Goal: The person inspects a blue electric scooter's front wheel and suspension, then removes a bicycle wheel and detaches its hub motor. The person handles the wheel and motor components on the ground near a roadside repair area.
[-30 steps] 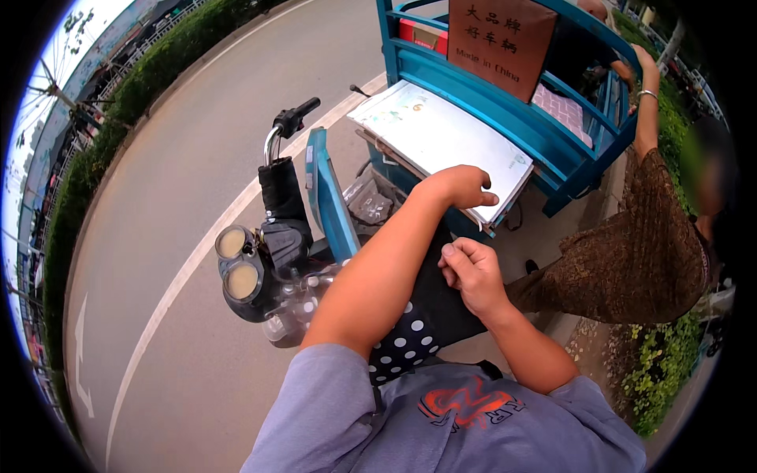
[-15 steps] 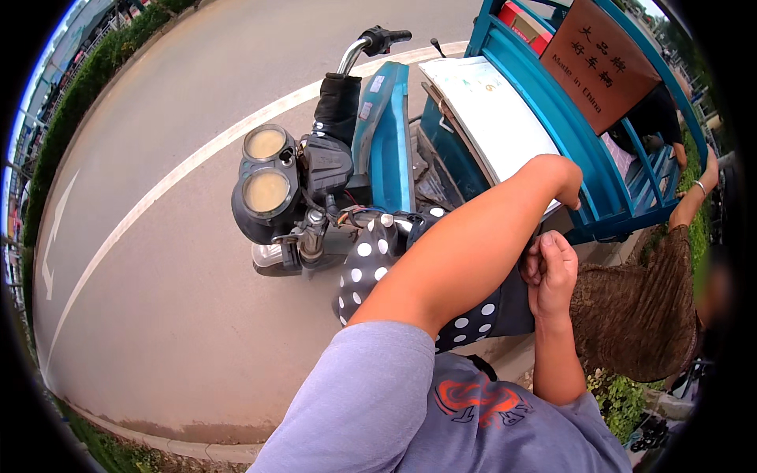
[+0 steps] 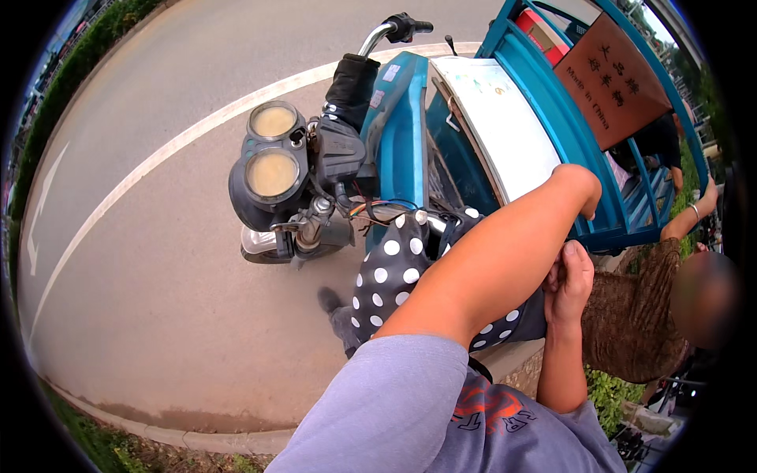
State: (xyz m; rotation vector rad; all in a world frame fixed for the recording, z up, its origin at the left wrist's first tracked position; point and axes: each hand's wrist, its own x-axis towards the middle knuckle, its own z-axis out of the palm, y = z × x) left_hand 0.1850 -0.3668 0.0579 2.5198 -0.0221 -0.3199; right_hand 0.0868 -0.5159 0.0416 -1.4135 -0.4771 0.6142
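Polka-dot seat cover (image 3: pixel 394 272) lay under my left forearm, my left hand (image 3: pixel 582 188) curled past it, grip unreadable, right hand (image 3: pixel 569 281) loosely closed, nearer.

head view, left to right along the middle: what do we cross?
White road line → twin round headlights → polka-dot seat cover → left forearm → right hand → another person in a brown top.

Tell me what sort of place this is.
Most likely an outdoor roadside: grey asphalt road with a white painted line, a green hedge along its far edge, and a blue cargo tricycle parked by the kerb, with the person's left hand reaching towards it.
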